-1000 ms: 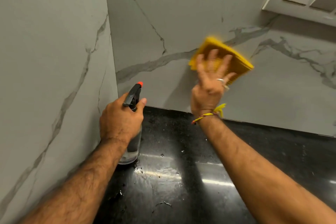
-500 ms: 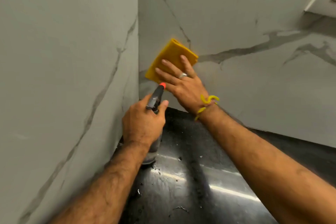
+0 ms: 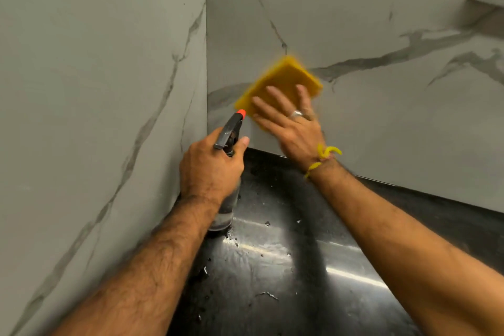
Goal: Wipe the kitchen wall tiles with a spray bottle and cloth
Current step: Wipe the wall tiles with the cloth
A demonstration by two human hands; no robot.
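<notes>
Our left hand (image 3: 211,169) grips the upright spray bottle (image 3: 227,144), nozzle aimed up-right at the back wall (image 3: 381,123). Just beyond it, our right hand (image 3: 290,123) presses the cloth (image 3: 281,82) flat-fingered there.

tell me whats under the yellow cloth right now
The yellow cloth lies flat against the grey marble back wall, pressed by the right hand. The patch of tile beneath it is covered, so its state cannot be seen.

Head view, down into tiled corner (image 3: 206,84)
</notes>
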